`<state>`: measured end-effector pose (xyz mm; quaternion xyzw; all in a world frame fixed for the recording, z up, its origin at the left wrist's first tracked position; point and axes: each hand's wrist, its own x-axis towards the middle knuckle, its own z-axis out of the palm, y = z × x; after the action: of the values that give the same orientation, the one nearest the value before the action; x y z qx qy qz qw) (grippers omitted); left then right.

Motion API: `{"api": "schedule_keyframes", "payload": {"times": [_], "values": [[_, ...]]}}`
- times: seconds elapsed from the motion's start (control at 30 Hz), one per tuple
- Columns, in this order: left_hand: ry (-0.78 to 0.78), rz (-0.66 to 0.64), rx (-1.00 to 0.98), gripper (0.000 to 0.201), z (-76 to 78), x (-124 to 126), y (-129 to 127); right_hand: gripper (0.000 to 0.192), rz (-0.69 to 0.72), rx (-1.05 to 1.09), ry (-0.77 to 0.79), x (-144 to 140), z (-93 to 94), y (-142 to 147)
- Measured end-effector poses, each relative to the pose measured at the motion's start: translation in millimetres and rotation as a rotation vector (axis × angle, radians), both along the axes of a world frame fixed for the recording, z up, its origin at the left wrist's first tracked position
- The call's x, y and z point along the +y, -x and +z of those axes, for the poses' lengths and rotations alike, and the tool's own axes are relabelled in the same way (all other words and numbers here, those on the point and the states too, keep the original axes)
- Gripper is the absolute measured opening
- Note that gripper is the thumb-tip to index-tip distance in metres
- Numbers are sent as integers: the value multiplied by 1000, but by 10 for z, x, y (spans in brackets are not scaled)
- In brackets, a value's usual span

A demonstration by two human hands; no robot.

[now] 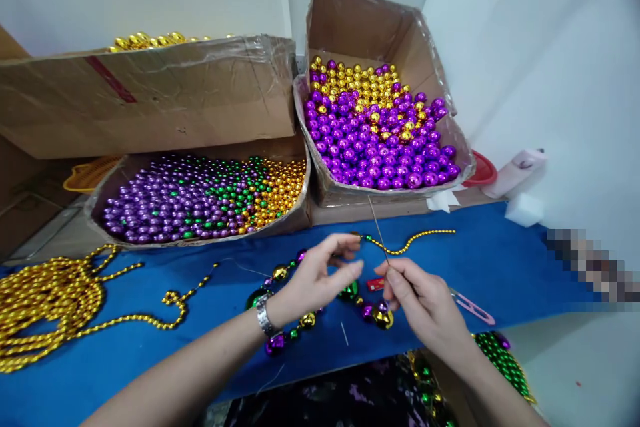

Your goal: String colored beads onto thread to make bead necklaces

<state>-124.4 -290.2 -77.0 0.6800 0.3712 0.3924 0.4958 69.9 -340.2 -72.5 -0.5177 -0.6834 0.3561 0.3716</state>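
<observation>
My right hand (417, 293) is closed in a pinch on a thin, straight needle-like rod (379, 225), which points up and slightly left. To its left is my left hand (325, 270), wearing a metal-band watch (265, 315). Its thumb and fingers are apart, and no held thing shows between them. Beneath and around that hand lies a strand of large purple, gold and green beads (307, 321), partly hidden by the wrist. Just beyond the fingertips runs a short gold bead chain (420, 235) with green beads near its left end.
A cardboard box of purple and gold beads (320, 190) stands behind, beside a lower box of small mixed beads (295, 213). Gold bead chains (50, 307) are heaped on the blue tabletop (200, 360). Pink-handled scissors (475, 309) and a red packet (375, 284) lie near my right hand.
</observation>
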Motion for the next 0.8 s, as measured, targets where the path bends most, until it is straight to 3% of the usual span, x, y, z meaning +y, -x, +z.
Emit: {"api": "schedule_keyframes", "payload": {"times": [0.13, 0.2, 0.3, 0.43, 0.6, 0.8], "values": [[-239, -251, 309, 59, -225, -63, -54, 20, -18, 130, -40, -26, 183, 6], [-338, -318, 437, 68, -338, -78, -116, 19, -53, 202, -68, -25, 255, 9], [-414, -298, 673, 71, -545, -104, -203, 20, -148, 319, -118, 5, 313, -16], [-405, -309, 933, 55, -768, -161, -179, 19, -314, 424, -194, 88, 313, -187], [-417, -327, 1051, 45, -781, -202, 86, 15, -489, 618, -310, 245, 202, -609], [-395, -303, 1058, 57, -753, -229, 473, 18, -610, 750, -311, 335, -46, -992]]}}
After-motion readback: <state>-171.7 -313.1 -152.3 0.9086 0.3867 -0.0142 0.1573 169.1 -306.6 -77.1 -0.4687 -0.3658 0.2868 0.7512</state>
